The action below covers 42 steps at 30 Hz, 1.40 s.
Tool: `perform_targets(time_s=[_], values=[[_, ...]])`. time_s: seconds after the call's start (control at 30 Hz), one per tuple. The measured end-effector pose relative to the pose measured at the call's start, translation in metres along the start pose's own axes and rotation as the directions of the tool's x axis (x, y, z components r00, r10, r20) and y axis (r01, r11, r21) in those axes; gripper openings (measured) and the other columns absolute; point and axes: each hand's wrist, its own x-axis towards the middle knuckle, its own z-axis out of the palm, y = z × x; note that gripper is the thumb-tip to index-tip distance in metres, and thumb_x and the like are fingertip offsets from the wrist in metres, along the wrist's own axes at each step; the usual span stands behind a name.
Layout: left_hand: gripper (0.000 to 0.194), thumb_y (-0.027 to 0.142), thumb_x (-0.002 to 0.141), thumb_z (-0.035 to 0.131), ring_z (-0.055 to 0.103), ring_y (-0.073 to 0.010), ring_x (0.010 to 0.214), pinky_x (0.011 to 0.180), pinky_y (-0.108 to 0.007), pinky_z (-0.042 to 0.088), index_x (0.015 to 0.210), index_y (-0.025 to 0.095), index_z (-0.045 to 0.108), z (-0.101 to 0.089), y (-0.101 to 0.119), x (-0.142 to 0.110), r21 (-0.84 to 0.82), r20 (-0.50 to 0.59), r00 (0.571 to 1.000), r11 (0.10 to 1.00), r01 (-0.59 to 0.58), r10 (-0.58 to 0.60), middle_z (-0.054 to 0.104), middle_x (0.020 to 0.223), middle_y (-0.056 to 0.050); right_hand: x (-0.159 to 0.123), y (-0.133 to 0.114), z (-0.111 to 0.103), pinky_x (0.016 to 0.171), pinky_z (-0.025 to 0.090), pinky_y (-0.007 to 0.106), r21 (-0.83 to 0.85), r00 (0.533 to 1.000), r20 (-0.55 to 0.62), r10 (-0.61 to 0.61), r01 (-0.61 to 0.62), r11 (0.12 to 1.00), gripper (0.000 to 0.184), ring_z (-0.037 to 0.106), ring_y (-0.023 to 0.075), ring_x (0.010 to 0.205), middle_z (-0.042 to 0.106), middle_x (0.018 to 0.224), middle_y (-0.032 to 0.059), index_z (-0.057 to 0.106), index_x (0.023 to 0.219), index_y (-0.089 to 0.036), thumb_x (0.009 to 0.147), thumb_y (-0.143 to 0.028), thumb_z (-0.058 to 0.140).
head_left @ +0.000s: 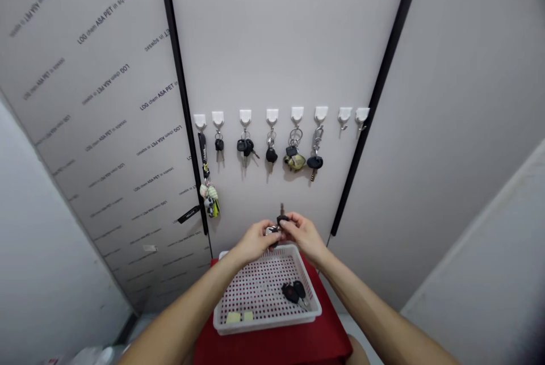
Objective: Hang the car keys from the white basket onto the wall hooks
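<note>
Above the far edge of the white basket [267,328], both of my hands are closed on one bunch of keys [275,230]. My left hand [256,240] pinches the silvery part of the bunch. With my right hand [303,234] I grip a black-headed key [282,219] whose blade points up. Part of the bunch is hidden behind my fingers. Inside the basket, on its right side, lies another set of black keys [293,292]. Two small pale yellow pieces [233,317] rest near its front left corner.
White hooks [272,116] run in a row along the wall, several with keys hanging from them. A lanyard with charms [208,194] hangs at the far left. The two rightmost hooks [361,116] are bare. A red cloth-covered surface [272,348] supports the basket.
</note>
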Motion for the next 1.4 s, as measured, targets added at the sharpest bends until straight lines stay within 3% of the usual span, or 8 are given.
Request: perform_targets(time_s=[0.17,0.43,0.93,1.03,1.1,1.2,1.3,1.4], values=[[0.025,0.036,0.063,0.044,0.039,-0.0029,0.040,0.039,-0.015,0.024,0.069,0.012,0.044,0.000,0.009,-0.004,-0.172,0.097,0.995,0.984,0.051,-0.034,0.046,0.052,0.004,0.001,-0.001,0.001,0.045,0.038,0.021,0.051,0.997,-0.067,-0.044,0.048,0.998,0.021,0.043,0.0050,0.040,0.048,0.047,-0.0061,0.045,0.062,-0.014,0.056,-0.032,0.054],[0.018,0.028,0.059,0.050,0.037,-0.0026,0.039,0.042,-0.017,0.029,0.064,0.013,0.043,0.009,0.024,0.000,-0.175,-0.009,0.999,0.984,0.034,-0.037,0.042,0.047,0.006,0.004,-0.009,-0.002,0.047,0.037,0.021,-0.034,0.978,-0.118,-0.171,0.168,0.985,0.021,0.043,0.0054,0.042,0.047,0.045,-0.0058,0.049,0.065,-0.014,0.056,-0.031,0.055],[0.019,0.007,0.063,0.043,0.044,-0.0030,0.045,0.044,-0.017,0.034,0.081,0.013,0.047,0.034,0.082,0.044,-0.037,-0.137,0.979,0.987,-0.155,0.149,0.045,0.061,0.003,0.026,-0.081,-0.040,0.046,0.037,0.021,-0.002,0.869,-0.327,-0.371,0.392,0.920,0.022,0.042,0.0047,0.040,0.046,0.043,-0.0068,0.047,0.072,-0.015,0.057,-0.030,0.052],[0.018,0.008,0.063,0.045,0.044,-0.0024,0.043,0.043,-0.016,0.034,0.080,0.012,0.047,0.027,0.093,0.047,-0.008,-0.155,0.976,0.988,-0.153,0.150,0.046,0.060,0.003,0.024,-0.084,-0.045,0.048,0.039,0.023,-0.088,0.857,-0.342,-0.386,0.380,0.921,0.022,0.044,0.0061,0.043,0.047,0.050,-0.0051,0.045,0.075,-0.016,0.059,-0.030,0.049],[0.012,0.010,0.064,0.044,0.043,-0.0020,0.042,0.043,-0.016,0.034,0.075,0.011,0.047,0.022,0.099,0.046,-0.011,-0.128,0.984,0.991,-0.130,0.128,0.045,0.055,0.003,0.022,-0.083,-0.048,0.051,0.039,0.025,-0.243,0.803,-0.396,-0.444,0.375,0.895,0.027,0.047,0.0082,0.052,0.051,0.064,-0.0009,0.044,0.082,-0.016,0.058,-0.028,0.049],[0.006,0.014,0.066,0.042,0.042,-0.0013,0.040,0.043,-0.015,0.034,0.068,0.010,0.046,0.015,0.104,0.042,-0.055,-0.063,0.992,0.992,-0.109,0.106,0.045,0.052,0.004,0.017,-0.083,-0.050,0.061,0.039,0.028,-0.541,0.720,-0.305,-0.624,0.408,0.735,0.033,0.048,0.0129,0.071,0.050,0.086,0.0049,0.046,0.088,-0.017,0.057,-0.024,0.050],[0.010,0.020,0.067,0.042,0.041,-0.0008,0.039,0.040,-0.014,0.031,0.063,0.011,0.044,0.010,0.104,0.038,-0.093,-0.013,0.996,0.991,-0.094,0.093,0.044,0.051,0.004,0.013,-0.084,-0.046,0.068,0.038,0.029,-0.608,0.811,-0.041,-0.583,0.443,0.659,0.023,0.048,0.0141,0.078,0.053,0.086,0.0047,0.051,0.083,-0.017,0.061,-0.023,0.046],[0.017,0.026,0.066,0.044,0.039,-0.0007,0.037,0.037,-0.014,0.029,0.058,0.011,0.042,0.006,0.102,0.036,-0.080,0.008,0.997,0.994,-0.077,0.077,0.043,0.049,0.004,0.010,-0.085,-0.040,0.067,0.038,0.028,-0.495,0.894,-0.006,-0.449,0.387,0.778,0.024,0.050,0.0125,0.074,0.054,0.082,0.0042,0.049,0.084,-0.016,0.063,-0.025,0.045]])
